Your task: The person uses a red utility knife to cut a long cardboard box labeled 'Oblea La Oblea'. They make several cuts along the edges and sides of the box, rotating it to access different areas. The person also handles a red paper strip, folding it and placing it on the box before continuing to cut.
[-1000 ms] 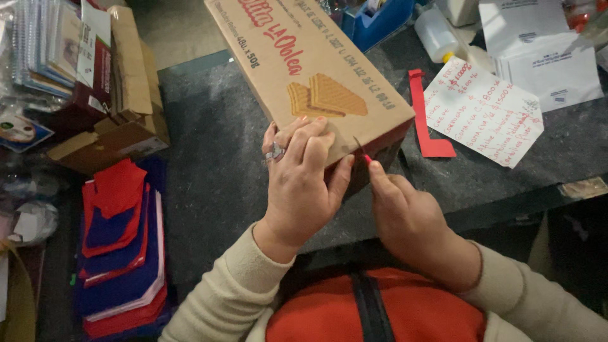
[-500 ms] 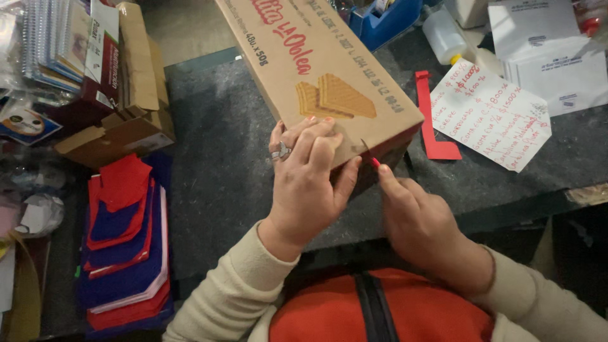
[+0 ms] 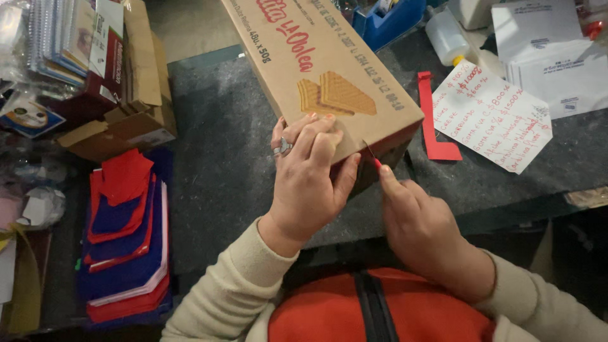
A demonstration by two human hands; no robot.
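The long brown cardboard box with a wafer picture lies slantwise on the dark grey table, near end toward the person. The left hand lies flat on that end, fingers spread, probably to steady it. The right hand pinches a small red-handled blade at the box's corner edge, right beside the left thumb. A red paper strip and handwritten note lie further right.
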